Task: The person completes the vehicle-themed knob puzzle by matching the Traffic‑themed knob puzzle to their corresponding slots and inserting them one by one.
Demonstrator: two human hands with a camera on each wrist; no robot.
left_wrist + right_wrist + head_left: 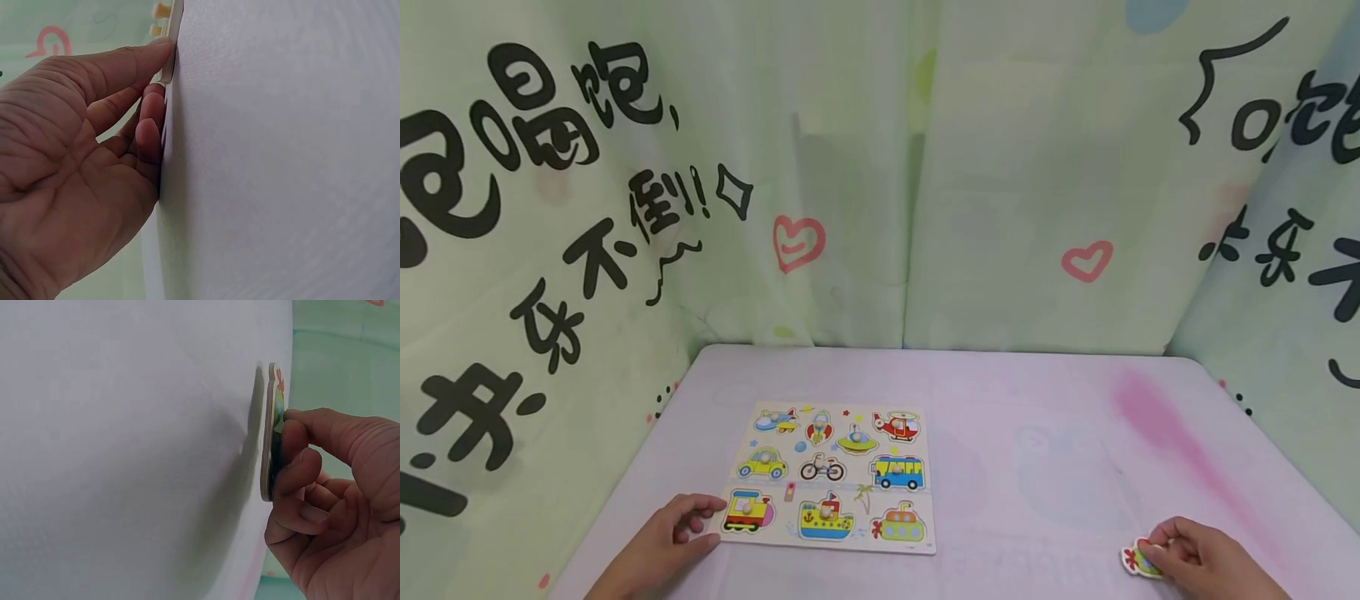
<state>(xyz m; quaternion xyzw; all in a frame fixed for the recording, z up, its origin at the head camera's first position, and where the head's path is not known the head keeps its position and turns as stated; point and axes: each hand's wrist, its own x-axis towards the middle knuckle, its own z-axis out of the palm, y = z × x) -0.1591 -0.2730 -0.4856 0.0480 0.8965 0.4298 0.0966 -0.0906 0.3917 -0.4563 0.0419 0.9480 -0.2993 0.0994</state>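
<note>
On the left half of the table lies a wooden peg puzzle board (790, 492) with vehicle pieces. My left hand (662, 537) holds its near left corner, thumb and index finger at the edge; in the left wrist view the thumb meets the board's rim (169, 65). Far to the right, my right hand (1206, 558) pinches a submarine puzzle piece (1135, 561) with a red propeller. The right wrist view shows that piece (269, 444) edge-on, a little off the cloth, its shadow beside it. The fingers hide much of its face.
A pale cloth covers the table (1022, 500), with a pink smear (1180, 442) at the right. Patterned curtains (985, 183) with writing and hearts surround its back and sides. A submarine picture (898, 525) shows at the board's near right.
</note>
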